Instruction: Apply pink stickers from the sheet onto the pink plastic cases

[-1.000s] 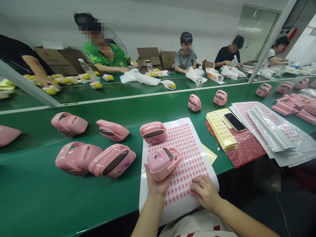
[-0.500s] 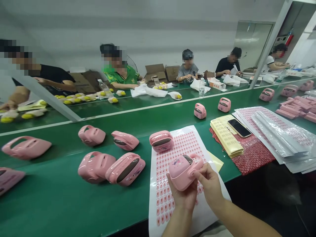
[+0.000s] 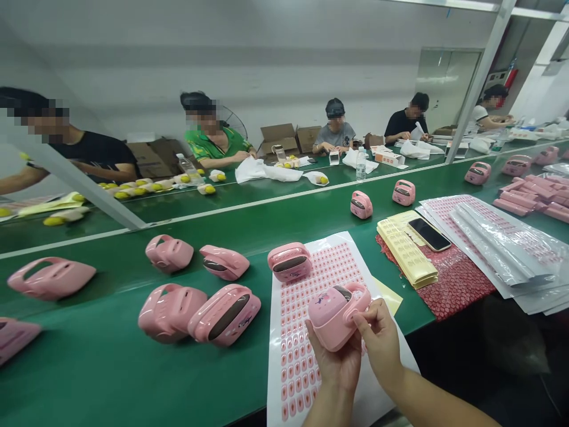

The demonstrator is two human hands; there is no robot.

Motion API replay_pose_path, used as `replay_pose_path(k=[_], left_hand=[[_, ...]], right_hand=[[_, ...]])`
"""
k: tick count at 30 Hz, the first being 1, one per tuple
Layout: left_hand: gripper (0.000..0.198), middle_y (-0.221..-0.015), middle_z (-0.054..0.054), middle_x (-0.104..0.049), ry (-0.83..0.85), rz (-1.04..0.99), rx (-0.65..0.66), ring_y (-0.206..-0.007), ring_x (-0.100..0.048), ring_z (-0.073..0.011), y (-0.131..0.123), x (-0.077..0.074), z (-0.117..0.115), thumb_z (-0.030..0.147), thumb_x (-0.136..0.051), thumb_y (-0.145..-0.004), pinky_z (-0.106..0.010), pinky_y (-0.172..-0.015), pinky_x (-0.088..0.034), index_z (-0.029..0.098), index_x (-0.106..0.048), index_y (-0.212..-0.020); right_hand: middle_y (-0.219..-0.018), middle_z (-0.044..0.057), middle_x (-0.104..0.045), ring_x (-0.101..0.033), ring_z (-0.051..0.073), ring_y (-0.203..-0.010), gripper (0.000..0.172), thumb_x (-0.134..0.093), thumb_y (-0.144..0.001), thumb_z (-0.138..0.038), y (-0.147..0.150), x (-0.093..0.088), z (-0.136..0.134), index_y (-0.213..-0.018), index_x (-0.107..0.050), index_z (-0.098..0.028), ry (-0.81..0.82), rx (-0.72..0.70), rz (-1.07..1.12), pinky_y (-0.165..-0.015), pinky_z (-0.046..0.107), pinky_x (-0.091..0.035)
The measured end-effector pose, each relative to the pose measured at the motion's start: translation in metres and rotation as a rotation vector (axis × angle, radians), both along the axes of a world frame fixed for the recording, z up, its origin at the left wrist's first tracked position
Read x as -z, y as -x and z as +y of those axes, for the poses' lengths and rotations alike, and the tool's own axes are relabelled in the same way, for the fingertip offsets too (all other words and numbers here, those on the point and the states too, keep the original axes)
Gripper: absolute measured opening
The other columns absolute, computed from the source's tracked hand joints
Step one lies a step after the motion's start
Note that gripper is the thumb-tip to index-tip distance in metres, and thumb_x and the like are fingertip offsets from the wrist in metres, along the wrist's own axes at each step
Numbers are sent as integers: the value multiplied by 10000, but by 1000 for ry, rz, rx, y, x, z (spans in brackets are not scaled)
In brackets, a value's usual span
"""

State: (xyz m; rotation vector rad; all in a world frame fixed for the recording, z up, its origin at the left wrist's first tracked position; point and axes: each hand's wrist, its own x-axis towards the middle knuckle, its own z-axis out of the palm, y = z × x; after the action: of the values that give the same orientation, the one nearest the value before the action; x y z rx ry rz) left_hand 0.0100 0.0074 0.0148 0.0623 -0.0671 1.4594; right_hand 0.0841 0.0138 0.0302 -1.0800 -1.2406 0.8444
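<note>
A pink portable speaker (image 3: 334, 323) with a carry handle, dark panel and small printed figures is tilted in my left hand (image 3: 338, 363), whose fingers cup it from below. At the handle's side joint, my right hand (image 3: 381, 341) has its thumb and fingertips pinched together against the speaker. Whatever may be between those fingertips is too small or hidden to make out. Beneath both hands lies a white sheet of small pink oval stickers (image 3: 296, 356). Another pink speaker (image 3: 290, 263) stands on the sheet's far left corner.
Several pink speakers (image 3: 224, 314) stand to the left on the green belt (image 3: 111, 373). On the right are a folded yellow sheet (image 3: 406, 252), a phone (image 3: 429, 234), red bubble wrap (image 3: 462, 284) and more sticker sheets (image 3: 498, 237). Co-workers sit across, behind a metal post (image 3: 480, 83).
The view has tilted slightly, so the scene sits a little lower. Both hands keep hold around the same speaker, with the right fingertips still at its handle joint.
</note>
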Motion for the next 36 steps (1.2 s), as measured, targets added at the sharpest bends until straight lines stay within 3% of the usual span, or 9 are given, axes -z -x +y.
replay_pose_path(k=[6, 10, 12, 15, 19, 25, 28, 33, 36], left_hand=[[470, -1182, -105, -567, -2, 15, -8, -1071, -530, -171, 1, 3, 2, 448, -541, -746, -188, -896, -422, 157, -565, -1115], [422, -1179, -113, -565, 0, 53, -17, -1115, -496, -209, 4, 12, 0, 401, -522, -769, -243, -920, -418, 158, -564, -1111], [418, -1145, -130, -584, 4, 69, -2, -1105, -504, -219, 5, 16, -2, 395, -507, -779, -268, -923, -420, 141, -564, -1105], [411, -1146, -128, -583, 32, 53, 33, -1105, -505, -197, 6, 17, -5, 391, -458, -810, -246, -909, -425, 138, -547, -1122], [405, -1172, -92, -576, -3, 76, 12, -1112, -503, -190, 12, 9, -6, 401, -349, -858, -304, -946, -404, 169, -536, -1132], [394, -1206, -94, -552, -29, 127, -120, -1140, -479, -203, 33, 9, -4, 401, -365, -845, -340, -973, -379, 184, -530, -1130], [364, -1164, -75, -585, -3, 135, -197, -1131, -488, -225, 39, 11, -3, 391, -417, -820, -364, -950, -406, 202, -557, -1098], [373, -1144, -92, -593, -1, 163, -197, -1084, -526, -223, 44, 7, -5, 405, -451, -803, -345, -914, -440, 178, -566, -1075], [381, -1118, -81, -607, 67, 259, -193, -1040, -551, -242, 50, 10, -12, 420, -508, -776, -380, -874, -468, 211, -548, -1092]], right_hand=[[-764, 40, -466, -474, 194, -757, 59, -533, -784, -268, -9, 2, 11, -785, -520, -210, -379, 99, -375, -684, 367, -437], [-1099, 125, -427, -424, 268, -1039, 477, -545, -761, -372, -14, -2, 17, -1160, -365, -183, -351, 19, -436, -861, 457, -402], [-1129, 122, -413, -426, 249, -1064, 454, -460, -812, -356, -13, -2, 16, -1205, -304, -190, -249, -92, -379, -878, 438, -411], [-1115, 103, -429, -431, 223, -1084, 329, -376, -855, -302, -12, 2, 14, -1167, -325, -210, -180, -173, -283, -919, 416, -401], [-1151, 106, -432, -442, 215, -1094, 354, -368, -862, -242, -22, 22, 8, -1207, -293, -220, -206, -163, -283, -926, 408, -405], [-1057, 102, -561, -508, 253, -999, 333, -551, -770, -230, -51, 66, -15, -1098, -499, -211, -349, -437, -773, -829, 430, -462], [-1056, 99, -591, -500, 268, -1016, 251, -561, -772, -207, -52, 78, -20, -1022, -560, -222, -426, -389, -900, -821, 460, -445], [-909, 59, -621, -533, 225, -890, 174, -469, -807, -120, -42, 85, -24, -845, -596, -232, -523, -331, -873, -791, 462, -418], [-847, 51, -591, -538, 209, -819, 131, -497, -779, -136, -43, 73, -22, -716, -583, -213, -354, -409, -737, -725, 415, -442]])
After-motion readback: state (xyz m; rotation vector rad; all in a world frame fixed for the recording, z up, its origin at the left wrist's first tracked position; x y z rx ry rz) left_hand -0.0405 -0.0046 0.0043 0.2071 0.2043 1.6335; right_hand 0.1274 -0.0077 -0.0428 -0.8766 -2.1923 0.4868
